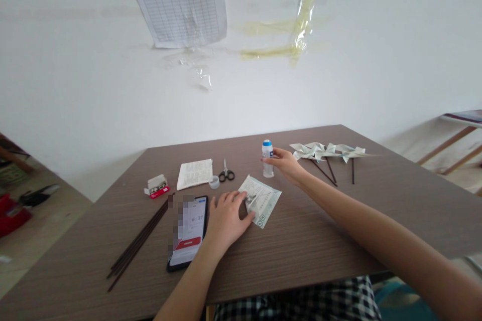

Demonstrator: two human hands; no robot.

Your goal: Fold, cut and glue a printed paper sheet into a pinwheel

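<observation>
My right hand [286, 164] grips a small clear glue bottle [267, 153] with a blue cap, upright at the back middle of the table. Flat on the tabletop, my left hand [228, 216] has its fingers spread, the fingertips and thumb touching the left edge of a square printed paper [265, 203]. Part of that paper looks folded or cut near the fingers. Just left of this hand lies a phone [190, 233] with a lit screen showing a timer.
Behind the phone are a paper stack [195, 173], a tape roll [214, 182], black-handled scissors [226, 174] and a small red-and-white box [157, 186]. Thin dark sticks [141, 238] lie at left. Several paper pinwheels [320, 151] on sticks lie at the right back, near the wall [113, 85].
</observation>
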